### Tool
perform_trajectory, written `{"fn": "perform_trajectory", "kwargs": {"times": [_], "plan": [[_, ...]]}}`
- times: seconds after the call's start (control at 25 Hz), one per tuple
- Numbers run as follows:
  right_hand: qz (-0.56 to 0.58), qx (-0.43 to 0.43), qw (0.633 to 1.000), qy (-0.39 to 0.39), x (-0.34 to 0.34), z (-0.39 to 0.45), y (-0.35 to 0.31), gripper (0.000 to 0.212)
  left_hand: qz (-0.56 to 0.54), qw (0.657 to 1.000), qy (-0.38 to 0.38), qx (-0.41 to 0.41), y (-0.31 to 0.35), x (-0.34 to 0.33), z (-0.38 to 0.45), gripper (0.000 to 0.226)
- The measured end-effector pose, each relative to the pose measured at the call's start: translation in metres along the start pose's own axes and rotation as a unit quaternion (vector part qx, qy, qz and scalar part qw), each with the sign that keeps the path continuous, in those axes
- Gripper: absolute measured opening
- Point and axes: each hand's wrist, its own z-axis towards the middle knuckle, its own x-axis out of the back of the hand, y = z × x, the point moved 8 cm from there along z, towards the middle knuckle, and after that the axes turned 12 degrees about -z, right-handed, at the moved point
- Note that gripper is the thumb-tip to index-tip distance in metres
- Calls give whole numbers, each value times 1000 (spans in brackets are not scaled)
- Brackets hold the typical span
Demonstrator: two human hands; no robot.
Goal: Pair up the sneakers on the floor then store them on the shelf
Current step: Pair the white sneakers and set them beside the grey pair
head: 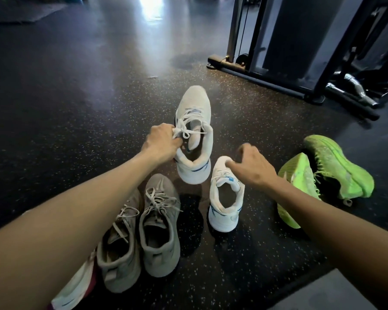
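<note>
- Sneakers lie scattered on the speckled floor (244, 253); take the white shoe standing on the floor (225, 198) as landmark, toe pointing away from the viewer.
- Its mate, the lifted shoe (194, 139), hangs just beyond and to the left of the landmark, heel down and toe tipped away. Judged from the matching white uppers and blue trim, it is being brought over to form a pair.
- Left hand (162, 143): arm stretched forward, fingers curled and clenched round the lifted shoe's laces and collar edge, so the shoe dangles from that grasp.
- Right hand (252, 167): arm extended, palm down, just over the landmark's toe end. Its fingers are spread and loosely bent and hold nothing; the thumb side seems to touch the toe, though actual contact cannot be confirmed. The pose suggests a reach to steady or pick up this shoe.
- Grey pair (143, 224): left of the landmark and nearer the viewer, two shoes side by side and touching, toes the same way; this pair looks finished.
- Green pair (323, 175): right of the landmark, one shoe on its side showing its sole, the other upright beyond it; not yet aligned.
- Another shoe (74, 287), white with a dark red part, lies far left of the landmark, partly hidden by the left forearm.
- Gym machine (289, 52): well beyond the landmark, to the right. No shelf is in view, so storing probably comes later.
</note>
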Motion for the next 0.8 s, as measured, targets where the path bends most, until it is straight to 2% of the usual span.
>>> {"fn": "perform_trajectory", "kwargs": {"times": [0.08, 0.16, 0.24, 0.36, 0.48, 0.6, 0.8], "plan": [[-61, -81, 987, -128, -36, -9, 25, 78, -6, 1000, -12, 11, -19, -4, -8, 11], [-38, -130, 973, -188, -68, -21, 42, 68, -14, 999, -29, 27, -36, -12, -17, 13], [5, -137, 972, -193, -93, -27, 48, 39, 11, 998, -48, 41, -50, -25, -28, 14], [43, -128, 973, -186, -105, -27, 52, 20, 37, 995, -77, 46, -65, -47, -43, 17], [49, -159, 969, -181, -99, -32, 62, 25, 55, 993, -98, 41, -72, -63, -56, 15], [71, -188, 964, -172, -94, -39, 74, 19, 64, 991, -116, 33, -77, -79, -69, 14], [23, -160, 966, -203, -93, -51, 75, 23, 51, 986, -145, 63, -91, -106, -95, 12]]}}
